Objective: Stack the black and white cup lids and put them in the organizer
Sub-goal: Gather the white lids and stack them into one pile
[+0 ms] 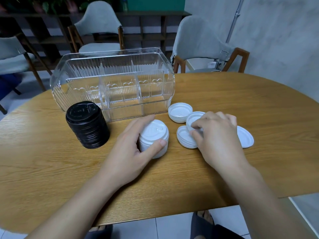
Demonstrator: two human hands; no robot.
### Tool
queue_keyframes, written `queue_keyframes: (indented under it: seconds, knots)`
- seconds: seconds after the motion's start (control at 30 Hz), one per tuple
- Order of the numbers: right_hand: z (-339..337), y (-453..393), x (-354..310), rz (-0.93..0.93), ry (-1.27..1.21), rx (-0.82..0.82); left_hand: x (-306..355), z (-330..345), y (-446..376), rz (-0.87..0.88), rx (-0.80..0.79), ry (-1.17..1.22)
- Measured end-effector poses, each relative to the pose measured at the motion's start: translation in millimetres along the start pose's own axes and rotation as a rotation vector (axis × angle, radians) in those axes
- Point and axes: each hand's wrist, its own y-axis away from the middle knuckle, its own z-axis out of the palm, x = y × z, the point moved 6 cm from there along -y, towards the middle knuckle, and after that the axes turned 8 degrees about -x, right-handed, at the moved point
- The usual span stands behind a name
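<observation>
So the wooden tabletop [224,104] had the clear plastic organizer [112,80] sitting toward the far edge, ribbed walls, divided into compartments, and as far as I could see nothing was in it. Just in front of its left end stood a tall stack of black lids [87,125], upright and on its own, nobody touching it.

The left hand [131,152] was wrapped around the stack of white lids [154,138] near the middle of the tabletop, thumb on the near side and fingers curled behind it, lids dome-side up.

The right hand [215,138] was over to the right among the loose white ones, fingers curled down onto a small upside-down lid pile [194,119]. It looked like a pinch on that pile's rim, but the fingers covered the contact point so I couldn't say for sure. Right beside it were 3 more white bits: a pile closer to the organizer [180,112], another by the thumb [185,138], and a single lid [246,137] poking out from behind the hand on the far right.

A few grey padded chairs [198,42] stood behind the tabletop.
</observation>
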Motion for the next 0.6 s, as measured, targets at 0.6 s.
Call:
queue_keyframes:
  seconds: [0.6]
  knots:
    - [-14,8,-5,0.063,-0.587,0.061,-2,1,0,0.024,0.023,0.04]
